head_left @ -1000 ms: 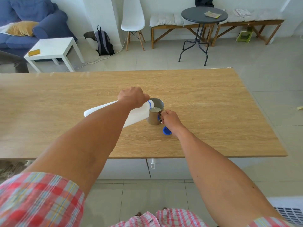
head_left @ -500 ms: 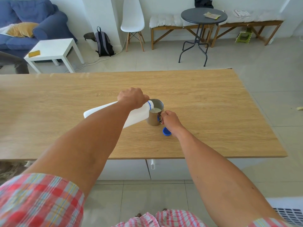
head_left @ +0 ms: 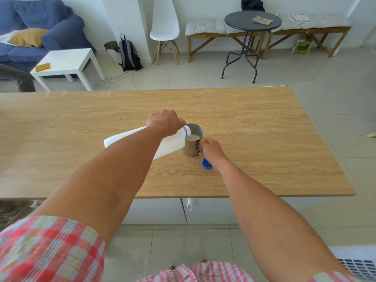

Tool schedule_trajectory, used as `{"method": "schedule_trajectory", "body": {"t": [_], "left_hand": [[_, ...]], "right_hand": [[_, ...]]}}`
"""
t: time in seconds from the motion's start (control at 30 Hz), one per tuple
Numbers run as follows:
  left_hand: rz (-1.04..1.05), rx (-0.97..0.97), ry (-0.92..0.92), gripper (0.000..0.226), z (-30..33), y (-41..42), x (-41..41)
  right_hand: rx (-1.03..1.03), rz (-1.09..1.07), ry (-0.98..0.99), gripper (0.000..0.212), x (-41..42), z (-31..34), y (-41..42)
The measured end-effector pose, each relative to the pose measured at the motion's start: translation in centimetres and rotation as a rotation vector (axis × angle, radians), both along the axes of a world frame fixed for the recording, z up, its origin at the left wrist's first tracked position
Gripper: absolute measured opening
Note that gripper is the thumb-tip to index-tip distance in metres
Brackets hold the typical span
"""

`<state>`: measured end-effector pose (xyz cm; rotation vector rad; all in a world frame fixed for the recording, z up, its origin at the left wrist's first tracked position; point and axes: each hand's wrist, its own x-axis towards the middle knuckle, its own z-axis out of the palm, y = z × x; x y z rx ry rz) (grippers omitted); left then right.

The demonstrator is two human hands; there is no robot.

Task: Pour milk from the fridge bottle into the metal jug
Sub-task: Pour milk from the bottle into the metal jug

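Note:
A white plastic milk bottle [head_left: 173, 144] with a blue neck ring lies tilted almost flat, its mouth over the rim of the metal jug [head_left: 191, 148]. My left hand [head_left: 163, 122] grips the bottle near its neck. A thin stream of milk runs into the jug, which holds white milk inside. The jug stands upright on the wooden table [head_left: 254, 127]. My right hand [head_left: 211, 150] is closed on the jug's handle at its right side. My left forearm hides the middle of the bottle.
A blue bottle cap [head_left: 206, 164] lies on the table just below my right hand. Beyond the table are a white chair [head_left: 164, 21], a round dark table [head_left: 252, 21], a white side table [head_left: 65, 62] and a backpack [head_left: 128, 53].
The milk level in the jug has risen slightly. Both hands, the bottle and the jug stay in nearly the same place.

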<state>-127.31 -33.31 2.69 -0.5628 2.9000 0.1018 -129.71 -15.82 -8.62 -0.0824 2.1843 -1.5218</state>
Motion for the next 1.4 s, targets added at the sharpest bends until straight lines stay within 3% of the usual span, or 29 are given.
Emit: {"method": "schedule_trajectory", "body": {"t": [1.4], "left_hand": [[0.012,0.013,-0.008,0.037,0.30,0.18,0.13]], "right_hand": [[-0.012,0.010,0.001,0.024,-0.03,-0.02,0.10]]}}
